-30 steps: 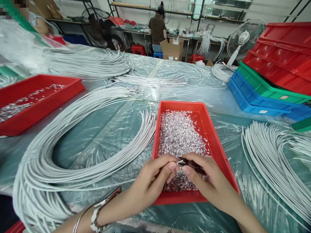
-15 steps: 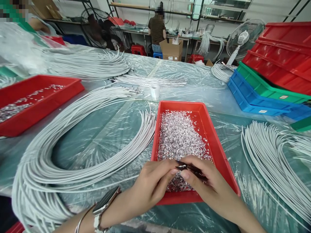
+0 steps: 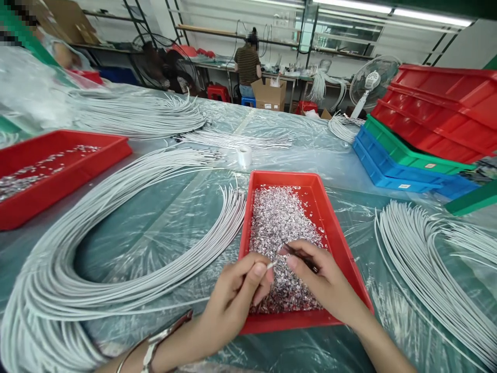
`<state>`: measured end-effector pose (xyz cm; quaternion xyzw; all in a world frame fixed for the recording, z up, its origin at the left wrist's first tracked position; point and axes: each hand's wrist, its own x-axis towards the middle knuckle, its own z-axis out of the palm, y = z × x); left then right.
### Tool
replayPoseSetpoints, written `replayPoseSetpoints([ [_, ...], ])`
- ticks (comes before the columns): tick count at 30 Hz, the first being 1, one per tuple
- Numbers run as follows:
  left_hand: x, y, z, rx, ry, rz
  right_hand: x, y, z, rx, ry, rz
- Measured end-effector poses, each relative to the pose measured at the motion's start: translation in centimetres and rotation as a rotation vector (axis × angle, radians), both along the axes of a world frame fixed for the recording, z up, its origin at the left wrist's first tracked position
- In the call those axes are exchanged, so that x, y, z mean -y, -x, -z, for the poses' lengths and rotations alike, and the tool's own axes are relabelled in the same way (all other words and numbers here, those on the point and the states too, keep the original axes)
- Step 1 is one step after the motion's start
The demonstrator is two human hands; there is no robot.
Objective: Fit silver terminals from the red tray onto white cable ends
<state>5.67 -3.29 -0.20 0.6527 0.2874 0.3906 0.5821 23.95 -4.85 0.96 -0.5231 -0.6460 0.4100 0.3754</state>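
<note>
My left hand (image 3: 238, 290) is closed in a pinch on the end of a white cable (image 3: 272, 264), whose length runs back to the left beneath the hand. In my right hand (image 3: 326, 277) are dark tweezers (image 3: 303, 257), gripped between thumb and fingers, their tips close to the cable end. Whether the tips hold a piece is too small to tell. Both hands are over the near half of a red tray (image 3: 344, 243). A layer of small shiny metal pieces (image 3: 285, 217) covers much of its floor.
A large looped bundle of white cables (image 3: 50, 264) lies left of the tray, another bundle (image 3: 423, 248) right. A second red tray (image 3: 77, 168) is at far left. Stacked crates (image 3: 435, 114) stand at back right. Behind the tray is a white roll (image 3: 244, 156). A person (image 3: 247, 65) sits beyond.
My hands have drawn slightly apart, and the white cable end now shows between them. The tweezers have moved up and left off the left fingers. The whole view has shifted a little.
</note>
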Motion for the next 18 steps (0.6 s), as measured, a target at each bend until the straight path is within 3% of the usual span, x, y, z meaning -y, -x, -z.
replayPoseSetpoints([
  [4, -0.8, -0.3, -0.5, 0.004, 0.107, 0.065, 1.1, 0.0, -0.8, -0.109, -0.094, 0.005],
  [13, -1.2, -0.3, -0.9, -0.032, 0.292, 0.291, 1.2, -0.4, -1.0, 0.028, -0.248, -0.126],
  [18, -1.4, -0.1, -1.2, -0.054, 0.334, 0.353, 1.3, -1.2, -1.0, 0.122, -0.263, -0.151],
])
